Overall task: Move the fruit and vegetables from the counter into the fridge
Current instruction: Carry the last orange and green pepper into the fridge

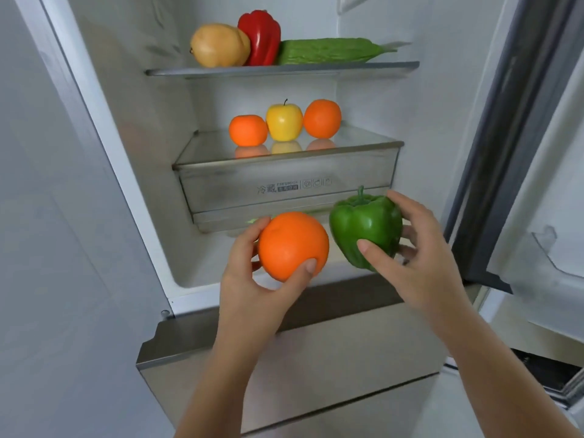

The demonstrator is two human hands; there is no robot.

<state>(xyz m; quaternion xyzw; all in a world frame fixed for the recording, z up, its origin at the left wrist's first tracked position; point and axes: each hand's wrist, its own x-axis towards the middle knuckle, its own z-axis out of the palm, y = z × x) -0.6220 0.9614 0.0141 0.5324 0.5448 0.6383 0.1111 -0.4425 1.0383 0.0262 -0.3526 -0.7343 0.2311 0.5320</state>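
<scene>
A large orange (292,246) is gripped in the left hand (252,279), with the thumb pressed on its lower front and the fingers wrapped behind its left side. A green bell pepper (365,227), stem up, is clasped in the right hand (417,257), the thumb laid across its front and the fingers curled round its right side. Both are held side by side, nearly touching, at the mouth of the open fridge (132,172), in front of the lowest compartment and just below the clear crisper drawer (284,184). On the glass shelf (208,147) above the drawer, two smaller oranges (248,130) are seen flanking a yellow apple (284,121). On the top shelf (284,69), a yellow-brown pear-like fruit (218,45), a red bell pepper (260,36) and a bumpy green gourd (328,51) are lined up from left to right. The open fridge door (543,172) is seen at the right.
</scene>
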